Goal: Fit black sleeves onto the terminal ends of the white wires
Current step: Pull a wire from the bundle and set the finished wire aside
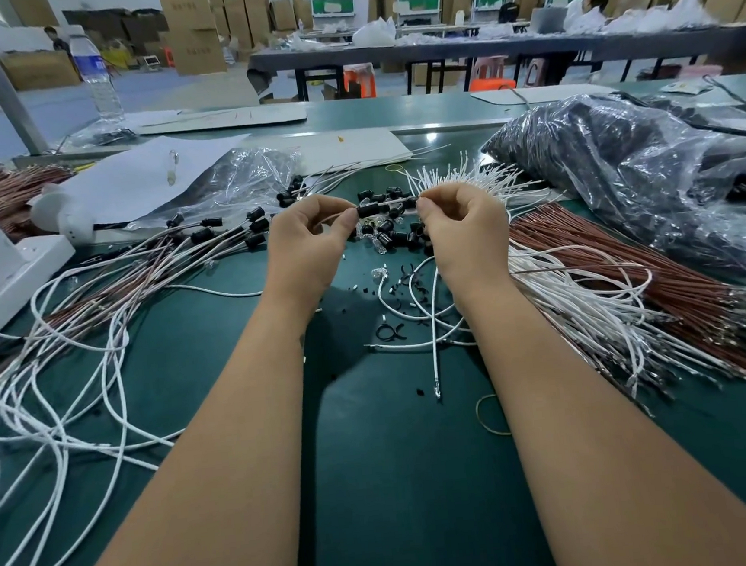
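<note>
Fingers (347,217) of the left hand (309,243) pinch a black sleeve (367,209); the right hand (465,225) pinches the white wire (393,203) above the tabletop (402,483). Fingertips hide the terminal.

Two hands: left (308,238), right (465,225). One bottle (96,74). Two plastic bags: clear (235,177) left of hands, dark (650,177) right. Sleeves (396,231), wires (589,304): too many to count.
</note>
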